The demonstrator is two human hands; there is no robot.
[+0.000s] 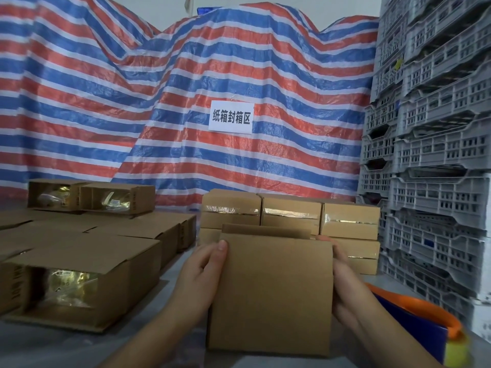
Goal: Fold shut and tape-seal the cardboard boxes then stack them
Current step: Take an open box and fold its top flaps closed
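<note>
I hold a brown cardboard box (271, 293) upright in front of me on the table. My left hand (199, 277) grips its left side, thumb laid over the upper left corner. My right hand (342, 285) grips its right side, fingers curled round the edge. One flap (265, 231) stands up behind the box's top edge. Behind it, taped boxes (289, 216) stand stacked in two layers. At the left lie several unsealed boxes (79, 282) with open ends that show shiny gold packets.
A tape dispenser (435, 328) with an orange handle, blue body and yellow roll lies at the lower right. Grey plastic crates (435, 155) are piled high on the right. A striped red, white and blue tarp (186, 102) with a white paper sign (231, 116) hangs behind.
</note>
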